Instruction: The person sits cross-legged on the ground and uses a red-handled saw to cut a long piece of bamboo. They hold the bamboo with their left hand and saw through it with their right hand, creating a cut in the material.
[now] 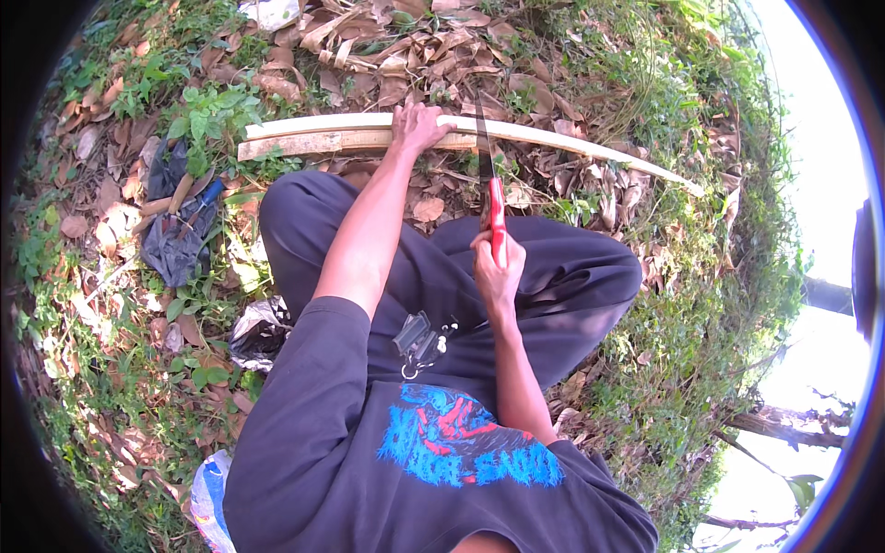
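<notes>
A long, pale wooden strip [572, 143] lies across the ground in front of my folded legs, bowed in this wide view. Shorter wooden pieces [293, 145] lie along its near side. My left hand [419, 127] grips the strip near its middle, fingers over the far edge and thumb toward the saw. In my right hand [499, 263] is a hand saw [496, 207], held by its red handle. Its dark, narrow blade points away from me and crosses the strip just right of my left hand. How deep the blade sits in the wood I cannot tell.
Left of my knee, a black plastic bag [173, 258] bears tools with wooden and blue handles. Closer in is a crumpled dark-and-white bag [258, 334]. A blue-and-white package [212, 498] sits near my left elbow. Dry leaves [396, 60] and grass surround me.
</notes>
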The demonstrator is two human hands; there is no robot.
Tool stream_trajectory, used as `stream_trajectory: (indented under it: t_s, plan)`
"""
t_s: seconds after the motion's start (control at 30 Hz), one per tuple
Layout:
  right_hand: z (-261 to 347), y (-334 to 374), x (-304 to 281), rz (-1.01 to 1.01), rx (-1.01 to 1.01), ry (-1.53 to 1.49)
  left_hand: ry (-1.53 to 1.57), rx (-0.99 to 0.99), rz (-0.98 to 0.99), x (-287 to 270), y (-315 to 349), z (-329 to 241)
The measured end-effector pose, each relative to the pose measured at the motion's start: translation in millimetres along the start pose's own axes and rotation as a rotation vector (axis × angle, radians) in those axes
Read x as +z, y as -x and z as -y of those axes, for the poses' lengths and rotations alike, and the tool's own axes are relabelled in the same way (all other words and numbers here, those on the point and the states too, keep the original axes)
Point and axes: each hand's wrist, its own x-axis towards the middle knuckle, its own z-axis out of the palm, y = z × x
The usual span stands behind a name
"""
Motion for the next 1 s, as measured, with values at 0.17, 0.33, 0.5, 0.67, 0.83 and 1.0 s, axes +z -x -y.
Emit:
stream_trajectory:
  t_s: [0.17,0.33,0.5,0.67,0.83,1.0]
  plan:
    - [-3.1,12.9,-11.1,-0.001,0.039,-0.128,-0.003,-0.002,0.018,1.9,1.8,0.3]
    - [-19.4,-46.1,6.7,-0.037,-0.083,-0.001,-0.006,0.011,-0.015,3.8,-0.1,-6.5]
    - [-3.1,1.4,-5.4,-0.015,-0.081,0.008,0.004,0.007,0.005,4.4,-0.8,-0.6]
    - [-3.1,19.5,-15.1,0.007,0.045,-0.169,-0.038,0.04,-0.102,16.3,-0.3,8.2]
    - [-13.6,-28.3,-2.3,-0.025,-0.05,-0.051,-0.029,0.04,-0.043,10.7,-1.5,-0.1]
    - [0.7,10.8,0.9,-0.03,-0.041,-0.02,-0.033,0.031,-0.041,8.6,1.1,7.7]
